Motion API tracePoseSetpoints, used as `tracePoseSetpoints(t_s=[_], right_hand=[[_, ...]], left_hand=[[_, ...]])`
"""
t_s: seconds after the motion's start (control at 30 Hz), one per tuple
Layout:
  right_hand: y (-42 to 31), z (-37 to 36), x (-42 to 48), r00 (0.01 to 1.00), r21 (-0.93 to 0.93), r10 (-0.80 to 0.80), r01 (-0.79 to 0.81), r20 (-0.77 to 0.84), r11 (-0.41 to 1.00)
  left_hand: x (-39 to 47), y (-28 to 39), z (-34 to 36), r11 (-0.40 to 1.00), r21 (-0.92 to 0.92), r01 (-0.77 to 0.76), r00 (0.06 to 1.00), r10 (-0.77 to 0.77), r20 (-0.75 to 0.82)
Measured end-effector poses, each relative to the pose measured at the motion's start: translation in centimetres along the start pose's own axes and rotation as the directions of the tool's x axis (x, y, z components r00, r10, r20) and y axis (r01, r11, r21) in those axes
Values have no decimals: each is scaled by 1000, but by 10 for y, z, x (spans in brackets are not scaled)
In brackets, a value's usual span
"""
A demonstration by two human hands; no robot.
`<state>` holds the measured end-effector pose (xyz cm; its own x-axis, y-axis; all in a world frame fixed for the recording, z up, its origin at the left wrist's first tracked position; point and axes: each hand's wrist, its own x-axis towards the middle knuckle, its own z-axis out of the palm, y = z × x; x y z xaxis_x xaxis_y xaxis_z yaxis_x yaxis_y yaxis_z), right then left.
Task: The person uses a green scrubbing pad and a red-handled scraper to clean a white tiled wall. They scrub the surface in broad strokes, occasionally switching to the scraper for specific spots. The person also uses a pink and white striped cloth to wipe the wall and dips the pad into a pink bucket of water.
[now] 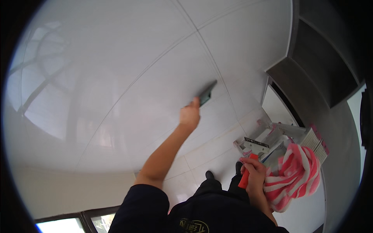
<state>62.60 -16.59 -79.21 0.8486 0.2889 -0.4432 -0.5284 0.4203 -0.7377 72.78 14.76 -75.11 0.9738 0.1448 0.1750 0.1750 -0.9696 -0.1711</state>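
My left hand (191, 115) is raised against the glossy light wall panels (163, 84), its fingers closed round a flat dark-green tool (206, 94). That tool is blurred, so its exact kind cannot be told. Lower right, close to my body, my right hand (254, 171) grips a scraper by its red handle (245, 178); the wide metal head (257, 145) points away from me. A pink and white striped towel (294, 177) hangs in a bunch beside my right hand and over the forearm.
An aluminium stepladder (279, 135) with pink parts stands to the right, beyond the scraper. Behind it is a dark metal frame (300, 87) round an opening. Pale floor tiles (201, 163) lie around my dark shoes. A window (64, 224) shows at the lower left.
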Motion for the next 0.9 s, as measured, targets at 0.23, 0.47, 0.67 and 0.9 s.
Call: tracePoseSetpoints(t_s=[0.23, 0.47, 0.67, 0.9], right_hand=[[13, -13, 23, 998, 16, 14, -13, -66, 1000], [30, 10, 9, 992, -188, 117, -108, 37, 976], [14, 32, 8, 1000, -278, 0, 0, 0, 961], [11, 64, 1, 995, -409, 43, -1, 94, 912]], left_hand=[[-68, -110, -177, 992, -34, 122, 847, -122, -517], [-116, -89, 64, 995, -14, 103, 995, -103, 11], [-139, -176, -141, 988, -121, 99, 837, -148, -526], [-193, -217, -40, 985, -77, 156, 965, -168, -199]])
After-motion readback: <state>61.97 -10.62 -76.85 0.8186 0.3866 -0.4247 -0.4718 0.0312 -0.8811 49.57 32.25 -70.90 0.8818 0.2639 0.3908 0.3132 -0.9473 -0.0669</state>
